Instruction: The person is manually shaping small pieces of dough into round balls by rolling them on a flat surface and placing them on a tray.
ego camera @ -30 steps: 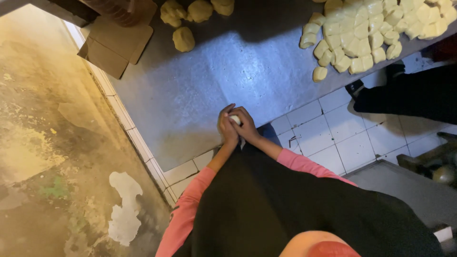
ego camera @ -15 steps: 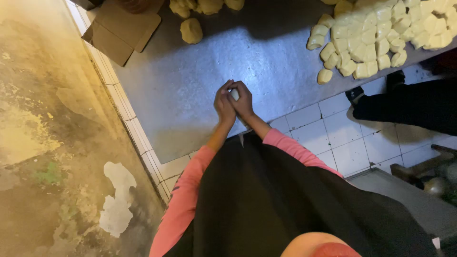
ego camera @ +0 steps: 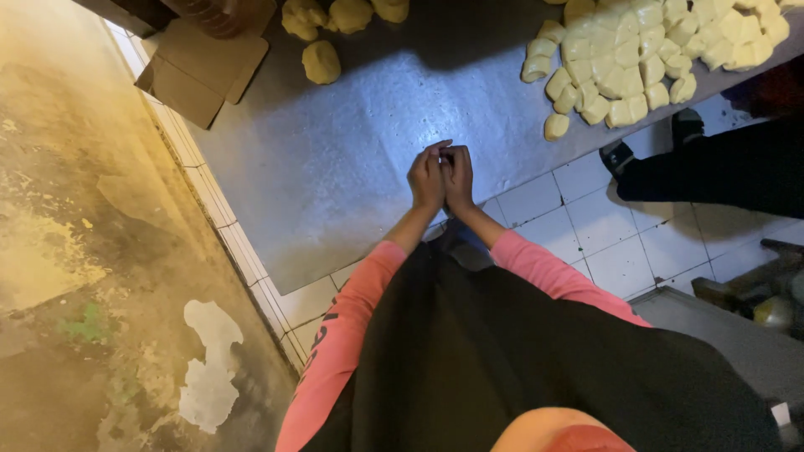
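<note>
Head view, the only one supplied. Left hand (ego camera: 425, 178) and right hand (ego camera: 458, 176) are pressed together, palm against palm, above the near edge of the metal tabletop (ego camera: 335, 167). Fingers of both are curled inward and closed against each other. Whatever lies between the palms is hidden in this frame, so I cannot tell what they hold, or whether they hold anything.

Judgement on the step: the posture matches rolling or shaping a small piece of dough between the palms. The next move would call for parting the hands and setting the piece down with the others, or taking a fresh one from the pile.

Counts. Cut dough pieces (ego camera: 645, 59) lie heaped at the far right corner of the tabletop, overlapping and running out of frame; well over twenty, exact number not determinable. Rounded dough lumps (ego camera: 322, 62) at the far edge: four visible, three of them cropped by the frame. One flattened cardboard box (ego camera: 197, 71) overhangs the far left corner. One other person's dark trouser leg and shoe (ego camera: 624, 155) stand on the white floor tiles beside the right edge.
</note>
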